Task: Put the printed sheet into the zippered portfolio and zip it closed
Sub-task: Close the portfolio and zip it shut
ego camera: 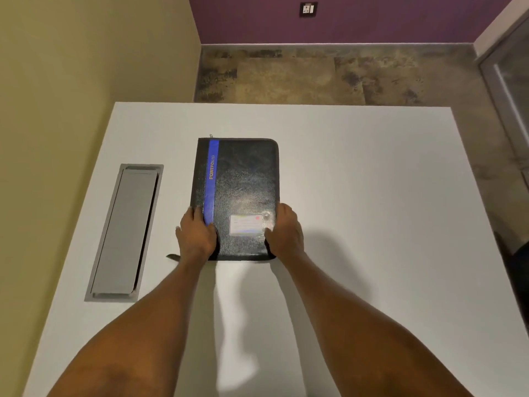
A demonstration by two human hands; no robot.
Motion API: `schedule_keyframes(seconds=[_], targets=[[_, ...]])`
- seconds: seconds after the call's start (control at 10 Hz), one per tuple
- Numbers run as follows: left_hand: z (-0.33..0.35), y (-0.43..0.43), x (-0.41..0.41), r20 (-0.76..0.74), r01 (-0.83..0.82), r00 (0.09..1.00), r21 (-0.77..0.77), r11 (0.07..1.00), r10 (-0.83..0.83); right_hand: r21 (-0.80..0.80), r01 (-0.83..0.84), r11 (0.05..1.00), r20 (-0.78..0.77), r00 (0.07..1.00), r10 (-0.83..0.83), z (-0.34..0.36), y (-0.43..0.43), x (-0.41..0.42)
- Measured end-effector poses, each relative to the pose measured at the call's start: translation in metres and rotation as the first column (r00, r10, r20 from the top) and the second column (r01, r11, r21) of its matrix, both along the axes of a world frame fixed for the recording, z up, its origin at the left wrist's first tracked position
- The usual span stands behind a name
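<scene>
A black zippered portfolio (243, 179) with a blue stripe reading "PORTFOLIO" lies closed and flat on the white table (357, 196). A small card sits in a clear window near its lower right. My left hand (196, 234) grips its near left corner, over the stripe's lower end. My right hand (284, 229) grips the near right corner, thumb on the cover. A small zipper pull shows at the far left corner. A dark tab sticks out by my left wrist. No printed sheet is visible.
A grey cable hatch (124, 233) is set into the table left of the portfolio. A beige wall runs close along the left. Beyond the table's far edge lies mottled floor (315, 78) and a purple wall with a socket (308, 9).
</scene>
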State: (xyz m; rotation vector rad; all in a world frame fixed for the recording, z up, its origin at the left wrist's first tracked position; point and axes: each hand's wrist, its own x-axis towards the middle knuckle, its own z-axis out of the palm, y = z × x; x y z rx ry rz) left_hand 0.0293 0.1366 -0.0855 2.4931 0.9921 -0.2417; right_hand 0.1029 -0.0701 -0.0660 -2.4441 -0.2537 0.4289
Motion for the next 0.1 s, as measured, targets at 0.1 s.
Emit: schedule_keyframes(seconds=[0.1], targets=[[0.0013,-0.0323,-0.0273,-0.030,0.090,0.996,0.086,0.992,-0.087,0.003,-0.063,0.998,0.028,0.998,0.063,0.0085,-0.0147,-0.0297]])
